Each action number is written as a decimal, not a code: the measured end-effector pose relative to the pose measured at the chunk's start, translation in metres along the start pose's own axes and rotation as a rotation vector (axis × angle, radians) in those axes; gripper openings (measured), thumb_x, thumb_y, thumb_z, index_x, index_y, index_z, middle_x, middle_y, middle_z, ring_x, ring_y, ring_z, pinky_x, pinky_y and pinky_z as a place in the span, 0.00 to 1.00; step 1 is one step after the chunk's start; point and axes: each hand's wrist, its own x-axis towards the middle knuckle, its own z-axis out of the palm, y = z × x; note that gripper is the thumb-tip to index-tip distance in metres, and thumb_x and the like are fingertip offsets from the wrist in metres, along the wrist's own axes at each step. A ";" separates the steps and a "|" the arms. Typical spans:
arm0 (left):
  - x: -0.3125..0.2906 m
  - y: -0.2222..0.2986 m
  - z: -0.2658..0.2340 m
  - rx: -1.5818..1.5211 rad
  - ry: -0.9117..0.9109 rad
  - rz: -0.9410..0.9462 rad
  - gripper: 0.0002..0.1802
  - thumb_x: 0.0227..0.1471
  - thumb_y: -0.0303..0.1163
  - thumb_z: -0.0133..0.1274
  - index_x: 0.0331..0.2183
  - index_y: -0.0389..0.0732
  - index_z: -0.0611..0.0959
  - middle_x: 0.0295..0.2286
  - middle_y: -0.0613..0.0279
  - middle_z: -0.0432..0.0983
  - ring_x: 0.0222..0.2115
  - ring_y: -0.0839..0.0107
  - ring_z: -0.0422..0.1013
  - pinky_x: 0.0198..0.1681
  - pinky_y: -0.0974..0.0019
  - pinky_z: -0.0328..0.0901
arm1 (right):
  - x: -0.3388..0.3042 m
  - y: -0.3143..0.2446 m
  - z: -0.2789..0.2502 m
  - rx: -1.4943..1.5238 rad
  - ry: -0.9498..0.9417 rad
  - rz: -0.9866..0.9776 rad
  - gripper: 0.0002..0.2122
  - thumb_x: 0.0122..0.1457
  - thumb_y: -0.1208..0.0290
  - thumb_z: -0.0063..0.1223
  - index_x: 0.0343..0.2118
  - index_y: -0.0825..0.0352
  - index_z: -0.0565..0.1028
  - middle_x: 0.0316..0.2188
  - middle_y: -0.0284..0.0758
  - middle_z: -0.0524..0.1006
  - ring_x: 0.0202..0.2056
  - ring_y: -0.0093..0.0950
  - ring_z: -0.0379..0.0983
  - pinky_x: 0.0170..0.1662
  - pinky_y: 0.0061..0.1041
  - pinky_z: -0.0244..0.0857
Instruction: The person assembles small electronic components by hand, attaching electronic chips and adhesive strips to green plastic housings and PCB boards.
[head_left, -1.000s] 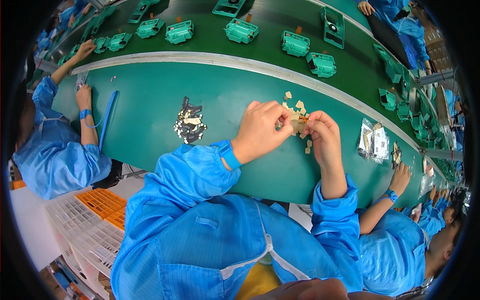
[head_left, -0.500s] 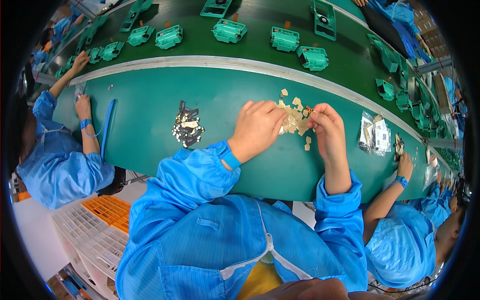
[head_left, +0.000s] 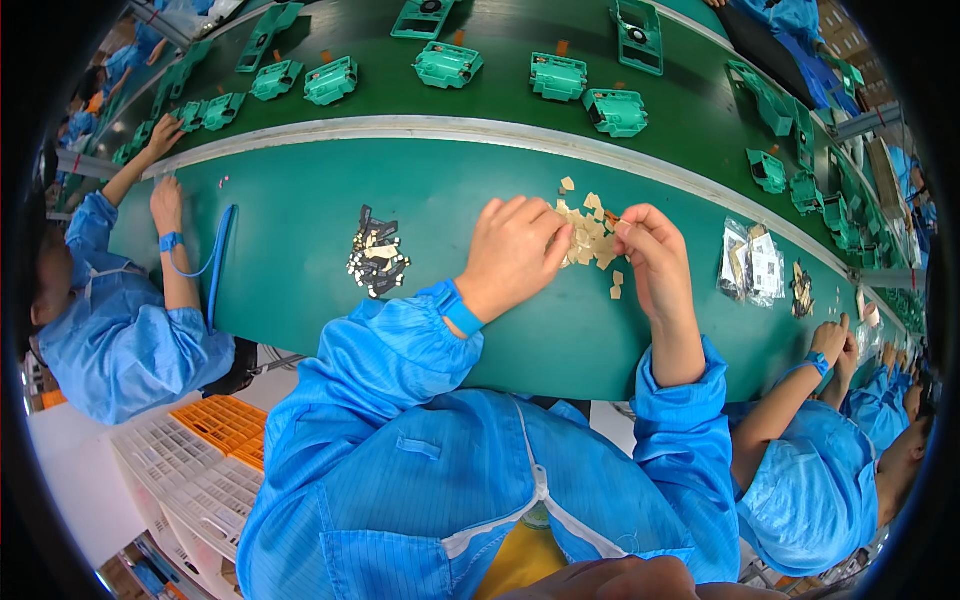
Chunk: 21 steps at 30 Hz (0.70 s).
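Observation:
My left hand [head_left: 512, 252] is closed, fingers curled downward at the left side of a loose pile of small flat tan pieces [head_left: 590, 238]. Its fingertips are hidden, so what they grip, if anything, does not show. On the other side of the pile, my right hand [head_left: 652, 250] pinches a small orange-brown piece [head_left: 612, 216] between thumb and index finger. A few tan pieces lie apart from the pile, close to my right hand. Further left on the green table sits a heap of small black parts with pale ends [head_left: 378, 252].
Beyond a pale rail [head_left: 420, 125], a dark green conveyor carries several green plastic housings [head_left: 448, 64]. Clear bags with printed sheets [head_left: 752, 264] lie right of my hands. A blue strap [head_left: 220, 262] lies left. Co-workers in blue sit on both sides; crates [head_left: 190, 470] stand lower left.
Housings on the conveyor have shifted slightly left. My hands stay nearly in place. The right co-worker's hand has drawn back from a small dark heap; the left co-worker's hands have moved slightly.

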 end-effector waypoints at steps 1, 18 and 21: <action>0.000 0.000 0.001 0.000 0.000 0.001 0.03 0.51 0.30 0.61 0.28 0.44 0.84 0.26 0.65 0.76 0.29 0.63 0.73 0.34 0.59 0.61 | 0.000 0.000 -0.001 0.001 0.000 -0.001 0.03 0.61 0.75 0.57 0.36 0.67 0.76 0.28 0.26 0.76 0.32 0.17 0.70 0.38 0.18 0.63; 0.006 0.009 -0.003 -0.363 -0.087 0.008 0.12 0.52 0.33 0.62 0.40 0.43 0.86 0.39 0.61 0.79 0.46 0.59 0.71 0.52 0.57 0.63 | -0.009 0.002 0.000 -0.218 -0.128 -0.082 0.08 0.61 0.81 0.61 0.42 0.70 0.76 0.34 0.30 0.79 0.35 0.16 0.74 0.40 0.16 0.68; 0.006 0.014 -0.006 -0.369 -0.125 -0.049 0.09 0.51 0.33 0.63 0.36 0.43 0.85 0.37 0.63 0.80 0.43 0.61 0.72 0.51 0.57 0.61 | -0.009 0.003 -0.001 -0.248 -0.122 -0.112 0.09 0.60 0.80 0.62 0.41 0.69 0.74 0.34 0.30 0.79 0.35 0.17 0.74 0.40 0.17 0.68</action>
